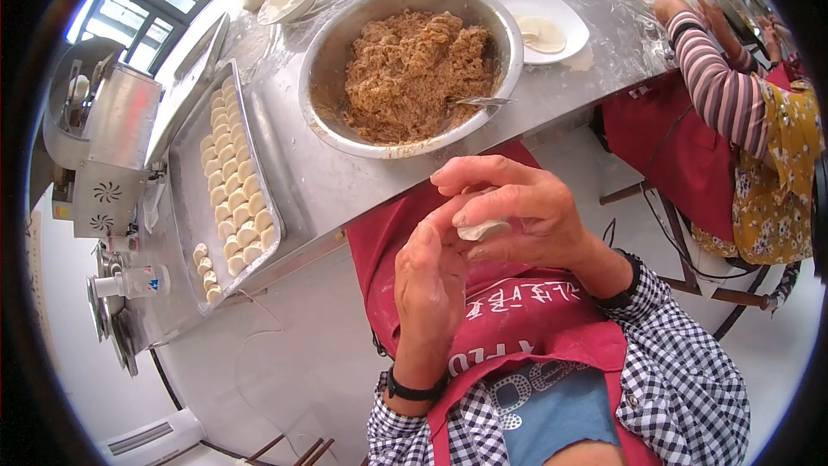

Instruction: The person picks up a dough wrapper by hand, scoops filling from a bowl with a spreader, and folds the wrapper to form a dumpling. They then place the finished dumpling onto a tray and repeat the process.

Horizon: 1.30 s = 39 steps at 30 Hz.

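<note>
In front of my apron, my right hand (pixel 526 203) is closed around a small white piece of dough (pixel 485 229), which looks like a dumpling. My left hand (pixel 431 280) comes up against it from the left, its fingers meeting the dough and the right fingertips. Most of the dough is hidden by the fingers. Beyond my hands, a large metal bowl (pixel 315 108) holds brown minced filling (pixel 414 69), with a metal spoon (pixel 487 101) stuck in it. Behind the bowl's right side, a white plate (pixel 573 30) carries round dough wrappers (pixel 542 34).
On the left, a metal tray (pixel 191 198) holds rows of dumplings (pixel 228 173). A steel machine (pixel 116 121) and a plastic bottle (pixel 142 281) stand farther left. At right, a co-worker's striped sleeve (pixel 711 73) reaches over the metal table (pixel 604 91), near a stool (pixel 690 267).
</note>
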Each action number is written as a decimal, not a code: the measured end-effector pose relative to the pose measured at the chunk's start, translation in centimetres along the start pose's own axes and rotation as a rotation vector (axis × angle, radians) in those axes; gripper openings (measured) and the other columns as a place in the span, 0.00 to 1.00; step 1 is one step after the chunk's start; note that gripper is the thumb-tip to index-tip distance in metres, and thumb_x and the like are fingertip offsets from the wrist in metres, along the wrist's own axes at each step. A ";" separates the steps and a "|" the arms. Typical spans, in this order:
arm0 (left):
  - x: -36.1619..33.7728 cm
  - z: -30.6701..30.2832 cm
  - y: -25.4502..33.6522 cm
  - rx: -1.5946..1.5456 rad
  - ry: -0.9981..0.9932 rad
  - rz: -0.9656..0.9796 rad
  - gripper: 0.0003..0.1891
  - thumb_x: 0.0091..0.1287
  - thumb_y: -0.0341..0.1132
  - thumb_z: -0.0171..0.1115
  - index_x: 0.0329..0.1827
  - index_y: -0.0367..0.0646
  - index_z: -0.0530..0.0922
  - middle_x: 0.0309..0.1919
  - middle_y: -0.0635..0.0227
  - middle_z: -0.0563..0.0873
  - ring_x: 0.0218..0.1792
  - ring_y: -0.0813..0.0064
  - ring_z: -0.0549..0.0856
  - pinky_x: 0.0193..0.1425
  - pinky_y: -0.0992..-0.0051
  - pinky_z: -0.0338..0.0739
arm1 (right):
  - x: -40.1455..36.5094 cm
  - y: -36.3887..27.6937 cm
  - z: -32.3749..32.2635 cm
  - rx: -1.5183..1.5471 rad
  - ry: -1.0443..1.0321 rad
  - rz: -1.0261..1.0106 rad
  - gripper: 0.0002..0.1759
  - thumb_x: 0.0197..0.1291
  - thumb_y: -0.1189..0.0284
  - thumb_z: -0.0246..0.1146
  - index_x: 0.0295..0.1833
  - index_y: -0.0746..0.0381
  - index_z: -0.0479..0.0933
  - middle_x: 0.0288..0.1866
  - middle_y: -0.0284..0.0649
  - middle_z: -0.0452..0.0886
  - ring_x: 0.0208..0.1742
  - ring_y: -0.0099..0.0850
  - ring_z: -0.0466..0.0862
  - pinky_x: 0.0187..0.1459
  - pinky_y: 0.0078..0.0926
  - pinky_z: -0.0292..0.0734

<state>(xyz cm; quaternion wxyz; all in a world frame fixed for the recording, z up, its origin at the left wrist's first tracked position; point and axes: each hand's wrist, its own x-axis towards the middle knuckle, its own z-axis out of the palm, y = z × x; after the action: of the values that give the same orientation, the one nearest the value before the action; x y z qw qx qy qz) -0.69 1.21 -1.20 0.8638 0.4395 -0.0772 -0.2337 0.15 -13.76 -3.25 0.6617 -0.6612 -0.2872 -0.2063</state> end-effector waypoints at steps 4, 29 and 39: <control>0.0 0.0 0.0 0.024 -0.037 -0.008 0.27 0.73 0.47 0.33 0.60 0.30 0.66 0.55 0.57 0.74 0.56 0.67 0.74 0.59 0.69 0.68 | 0.3 -0.4 0.1 0.016 0.014 -0.001 0.16 0.40 0.76 0.72 0.38 0.64 0.79 0.54 0.55 0.73 0.51 0.39 0.78 0.48 0.31 0.77; 0.0 -0.2 -0.3 -0.055 -0.049 0.028 0.24 0.72 0.46 0.38 0.56 0.33 0.69 0.54 0.55 0.75 0.56 0.63 0.75 0.59 0.64 0.69 | 0.0 -0.4 -0.1 -0.036 0.032 -0.019 0.17 0.43 0.78 0.71 0.42 0.61 0.79 0.56 0.53 0.72 0.50 0.35 0.78 0.46 0.26 0.76; 0.3 -0.6 -0.7 -0.168 -0.028 -0.057 0.19 0.71 0.44 0.40 0.52 0.36 0.69 0.56 0.57 0.73 0.58 0.67 0.72 0.62 0.65 0.64 | -0.4 0.5 0.1 -0.143 0.085 -0.069 0.06 0.43 0.80 0.67 0.31 0.64 0.80 0.50 0.45 0.76 0.42 0.30 0.80 0.44 0.25 0.76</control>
<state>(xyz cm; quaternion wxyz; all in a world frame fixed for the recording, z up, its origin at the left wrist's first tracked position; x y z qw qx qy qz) -0.43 1.13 -2.14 0.8894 0.3644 -0.0566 -0.2700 0.17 -13.64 -3.90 0.6168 -0.6872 -0.2661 -0.2766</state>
